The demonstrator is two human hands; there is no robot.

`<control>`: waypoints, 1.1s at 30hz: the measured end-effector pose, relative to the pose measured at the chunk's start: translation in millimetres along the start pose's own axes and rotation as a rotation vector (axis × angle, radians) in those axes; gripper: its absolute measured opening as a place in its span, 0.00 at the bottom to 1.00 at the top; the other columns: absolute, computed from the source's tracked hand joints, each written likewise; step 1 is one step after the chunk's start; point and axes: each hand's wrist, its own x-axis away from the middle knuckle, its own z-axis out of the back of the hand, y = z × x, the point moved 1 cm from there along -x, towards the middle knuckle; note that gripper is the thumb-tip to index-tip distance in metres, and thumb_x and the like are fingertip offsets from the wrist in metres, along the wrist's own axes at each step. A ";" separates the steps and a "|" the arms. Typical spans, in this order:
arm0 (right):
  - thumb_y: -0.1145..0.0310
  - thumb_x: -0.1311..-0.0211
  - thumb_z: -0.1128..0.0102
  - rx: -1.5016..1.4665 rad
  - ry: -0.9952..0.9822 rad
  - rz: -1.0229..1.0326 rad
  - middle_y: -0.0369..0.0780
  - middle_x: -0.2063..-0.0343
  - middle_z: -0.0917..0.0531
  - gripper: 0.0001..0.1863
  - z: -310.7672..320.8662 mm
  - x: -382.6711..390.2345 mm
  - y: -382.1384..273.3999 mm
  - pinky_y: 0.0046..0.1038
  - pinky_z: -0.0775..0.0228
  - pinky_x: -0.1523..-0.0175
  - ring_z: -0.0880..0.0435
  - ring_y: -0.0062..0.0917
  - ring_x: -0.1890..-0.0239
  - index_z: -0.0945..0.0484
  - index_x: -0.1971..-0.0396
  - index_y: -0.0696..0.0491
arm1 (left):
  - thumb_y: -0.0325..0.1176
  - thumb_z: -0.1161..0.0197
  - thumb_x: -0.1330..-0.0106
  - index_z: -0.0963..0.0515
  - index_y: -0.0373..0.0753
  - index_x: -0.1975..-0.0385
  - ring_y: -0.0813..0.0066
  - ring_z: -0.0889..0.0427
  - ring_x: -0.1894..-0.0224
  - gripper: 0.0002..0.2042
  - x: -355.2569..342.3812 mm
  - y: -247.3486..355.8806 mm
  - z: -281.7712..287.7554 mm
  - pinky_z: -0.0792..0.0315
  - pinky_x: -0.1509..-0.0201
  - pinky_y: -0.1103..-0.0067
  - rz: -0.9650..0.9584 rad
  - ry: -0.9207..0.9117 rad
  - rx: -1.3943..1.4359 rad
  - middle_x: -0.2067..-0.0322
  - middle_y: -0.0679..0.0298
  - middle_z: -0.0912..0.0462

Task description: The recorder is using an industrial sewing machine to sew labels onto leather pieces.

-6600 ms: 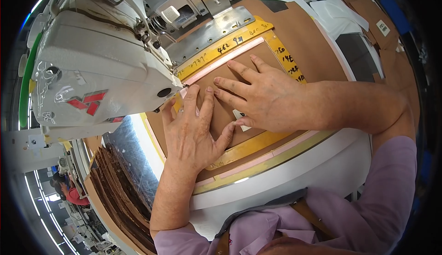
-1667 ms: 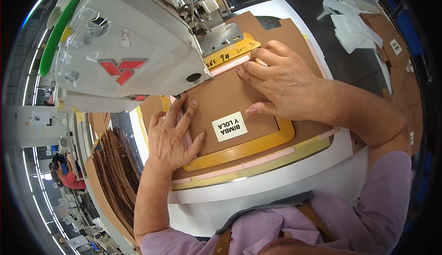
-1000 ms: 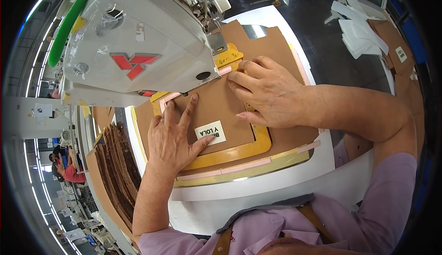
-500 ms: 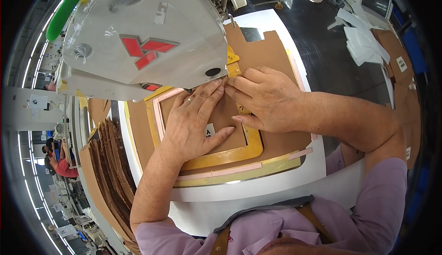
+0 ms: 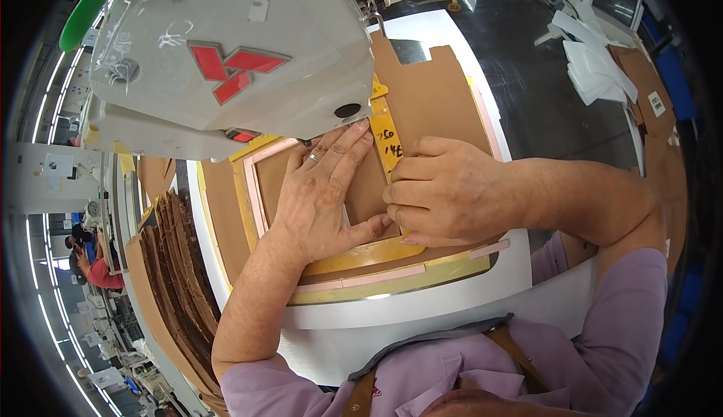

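Observation:
Under the sewing machine head (image 5: 226,33), a yellow frame (image 5: 354,260) lies on a larger brown sheet (image 5: 429,93). Inside the frame shows a brown panel (image 5: 369,191). My left hand (image 5: 312,206) rests flat on that panel, fingers stretched out and their tips close under the machine head; a ring is on one finger. Over the frame's right side is my right hand (image 5: 452,191), its fingers curled and pressed together at the frame's inner edge. What those fingertips pinch, if anything, is hidden. Pink strips (image 5: 384,277) line the template's near edge.
A stack of rough-edged brown pieces (image 5: 177,259) stands at the left. White foam-like scraps (image 5: 595,63) and more brown pieces (image 5: 670,168) lie at the right. A white sheet (image 5: 520,274) is beneath the template. At far left, a person in red (image 5: 102,272) sits.
My right hand has moved down along the frame's right side, away from my left fingertips, uncovering dark handwriting on the frame. The left hand stays flat, nearly in place.

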 end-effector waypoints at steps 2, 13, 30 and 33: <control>0.60 0.44 0.33 -0.034 0.006 -0.001 0.35 0.68 0.20 0.09 -2.5 -0.4 0.8 0.34 0.28 0.53 0.20 0.28 0.60 0.19 0.73 0.51 | 0.60 0.29 0.49 0.33 0.37 0.30 0.53 0.33 0.28 0.48 1.7 -2.7 -4.7 0.40 0.31 0.54 -0.003 0.017 0.020 0.29 0.53 0.32; 0.62 0.47 0.30 -0.296 0.018 -0.088 0.34 0.66 0.19 0.10 -15.3 -13.5 9.8 0.38 0.32 0.46 0.21 0.30 0.56 0.19 0.70 0.50 | 0.52 0.32 0.52 0.31 0.39 0.33 0.53 0.33 0.26 0.43 12.6 -19.7 -3.6 0.43 0.28 0.54 -0.005 0.022 0.113 0.29 0.51 0.31; 0.60 0.41 0.36 -0.223 -0.073 -0.028 0.34 0.67 0.19 0.09 -21.3 -24.2 -1.6 0.38 0.32 0.42 0.21 0.28 0.56 0.16 0.69 0.49 | 0.42 0.28 0.50 0.24 0.40 0.38 0.59 0.26 0.32 0.35 21.9 -15.0 2.5 0.42 0.27 0.56 0.004 0.052 0.062 0.35 0.55 0.25; 0.60 0.41 0.36 -0.208 -0.097 -0.040 0.34 0.67 0.19 0.09 -19.8 -23.5 -2.4 0.37 0.32 0.42 0.21 0.28 0.55 0.16 0.69 0.49 | 0.41 0.29 0.51 0.24 0.39 0.39 0.60 0.26 0.33 0.34 18.8 -15.2 3.9 0.41 0.27 0.57 -0.006 0.052 0.065 0.35 0.56 0.24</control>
